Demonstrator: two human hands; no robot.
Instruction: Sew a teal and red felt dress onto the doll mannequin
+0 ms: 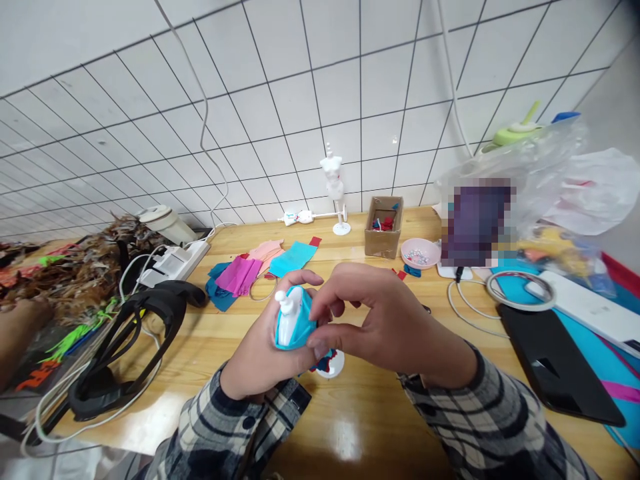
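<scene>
My left hand (260,357) is wrapped round a small white mannequin (287,323), whose neck knob and shoulder point up toward me. Light blue cloth (301,331) is draped about the mannequin's upper body. At the cloth's right edge, the thumb and fingers of my right hand (377,317) are pinched together on it. Below my hands shows the mannequin's round white base (331,365), with a bit of red and dark blue cloth (324,361) above it. My fingers hide the middle of the mannequin.
Behind stand another mannequin (334,180), a cardboard box (383,244) and a pink bowl (421,255) of beads. Cloth pieces (240,275) lie left of centre. A black head strap (130,347) and power strip (175,261) are left; a black phone (560,363) lies right. Another person's hand (23,333) shows far left.
</scene>
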